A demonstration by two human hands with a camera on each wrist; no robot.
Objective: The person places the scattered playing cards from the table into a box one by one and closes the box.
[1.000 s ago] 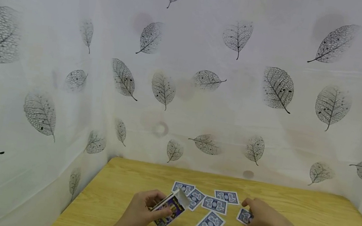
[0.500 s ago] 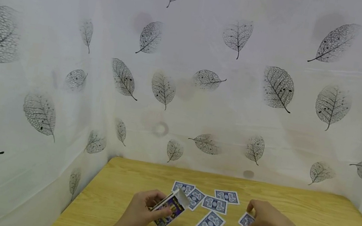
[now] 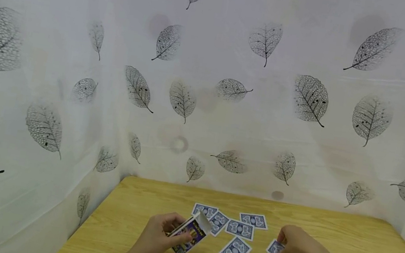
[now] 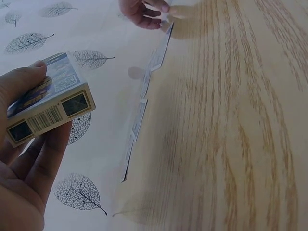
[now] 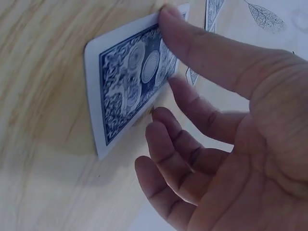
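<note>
Purple barcoded box [image 3: 196, 234], txt [image 3: 197, 226] illegible, clamped in L hand [image 3: 158, 236], R hand [image 3: 297, 243] pinching card [image 5: 130, 82].

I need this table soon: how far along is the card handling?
Looks done: the card box in the left hand is open, and five playing cards lie back-up on the table. In hand: the right hand pinches a sixth card. Left, probably: placing that card; whether the box holds more isn't visible.

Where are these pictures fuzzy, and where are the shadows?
Head view: faint shadow on the table below the card box; left wrist view: the far-off right hand looks fuzzy; right wrist view: soft shade on the table below the card.
</note>
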